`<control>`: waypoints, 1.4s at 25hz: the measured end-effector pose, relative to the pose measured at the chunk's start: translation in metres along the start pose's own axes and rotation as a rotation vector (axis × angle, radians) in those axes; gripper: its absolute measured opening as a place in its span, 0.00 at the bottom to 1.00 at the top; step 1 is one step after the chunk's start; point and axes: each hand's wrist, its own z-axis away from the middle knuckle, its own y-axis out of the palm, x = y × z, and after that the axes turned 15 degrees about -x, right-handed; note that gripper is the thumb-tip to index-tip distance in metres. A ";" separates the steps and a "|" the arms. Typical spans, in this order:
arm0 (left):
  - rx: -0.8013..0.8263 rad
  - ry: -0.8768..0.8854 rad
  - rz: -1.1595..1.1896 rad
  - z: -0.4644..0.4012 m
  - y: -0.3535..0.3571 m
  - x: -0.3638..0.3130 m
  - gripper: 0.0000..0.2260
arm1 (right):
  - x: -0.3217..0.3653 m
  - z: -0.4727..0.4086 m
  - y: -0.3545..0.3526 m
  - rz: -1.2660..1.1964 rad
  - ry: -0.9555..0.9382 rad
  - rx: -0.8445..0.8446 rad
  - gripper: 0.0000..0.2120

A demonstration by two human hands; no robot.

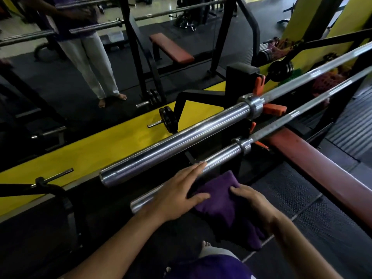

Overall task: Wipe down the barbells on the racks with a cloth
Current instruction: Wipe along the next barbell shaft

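Two steel barbells lie on a rack, running from lower left to upper right. The upper barbell [181,137] has a thick bare sleeve ending at the left. The lower barbell [223,158] sits just below it. My left hand [177,194] lies flat with fingers spread over the lower barbell's sleeve, its thumb touching a folded purple cloth [217,200]. My right hand [249,200] grips the cloth from the right, just under that sleeve. The cloth's lower part hangs down in shadow.
A mirror [80,57] with a yellow base strip [80,156] faces me and reflects a standing person, benches and racks. A red bench pad [322,170] runs along the right. Small weight plates [168,121] sit on pegs by the mirror. Orange collars [275,109] clamp near the rack.
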 end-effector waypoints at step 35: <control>0.363 0.065 -0.245 -0.049 0.029 0.062 0.30 | 0.010 -0.135 0.040 -0.891 0.144 -0.283 0.35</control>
